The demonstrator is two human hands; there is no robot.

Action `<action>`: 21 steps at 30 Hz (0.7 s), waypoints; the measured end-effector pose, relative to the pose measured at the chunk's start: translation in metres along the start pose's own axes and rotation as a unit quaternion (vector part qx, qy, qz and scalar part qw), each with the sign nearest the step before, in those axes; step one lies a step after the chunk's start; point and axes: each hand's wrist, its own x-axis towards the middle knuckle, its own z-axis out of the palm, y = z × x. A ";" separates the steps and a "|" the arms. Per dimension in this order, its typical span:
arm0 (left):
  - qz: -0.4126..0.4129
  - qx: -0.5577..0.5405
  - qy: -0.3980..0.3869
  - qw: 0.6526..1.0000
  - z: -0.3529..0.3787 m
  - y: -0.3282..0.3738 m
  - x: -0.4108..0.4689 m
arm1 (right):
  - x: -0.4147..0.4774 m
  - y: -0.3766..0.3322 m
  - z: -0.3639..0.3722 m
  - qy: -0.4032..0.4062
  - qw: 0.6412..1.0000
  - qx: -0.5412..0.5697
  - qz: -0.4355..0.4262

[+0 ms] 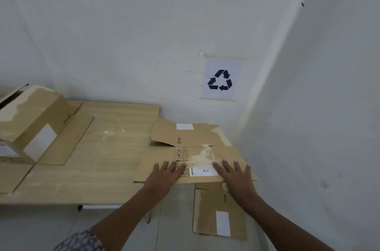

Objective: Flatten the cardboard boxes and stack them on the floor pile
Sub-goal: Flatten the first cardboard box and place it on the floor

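A flattened brown cardboard box (191,147) lies across the right end of the wooden table (107,147), hanging over its right edge. My left hand (166,174) presses flat on its near left part, fingers spread. My right hand (236,176) presses flat on its near right part beside a white label. Below, on the floor by the wall, lies the pile of flattened cardboard (220,213). At the table's left stands a box (33,119) still in shape, its flaps spread out.
White walls close in behind and to the right, meeting in a corner. A recycling sign (221,78) is taped to the back wall. Loose flaps of cardboard (12,176) cover the table's left front. Pale floor tiles show beneath the table edge.
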 end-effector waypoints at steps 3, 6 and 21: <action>0.022 -0.004 0.001 1.000 0.002 0.015 0.027 | 0.002 0.026 0.013 0.002 1.000 0.004 0.011; 0.047 -0.005 -0.021 0.999 0.011 0.028 0.053 | 0.010 0.046 0.026 -0.029 0.999 0.014 0.027; 0.089 -0.069 -0.071 0.991 0.148 0.101 0.159 | 0.042 0.108 0.214 -0.121 0.990 0.043 0.064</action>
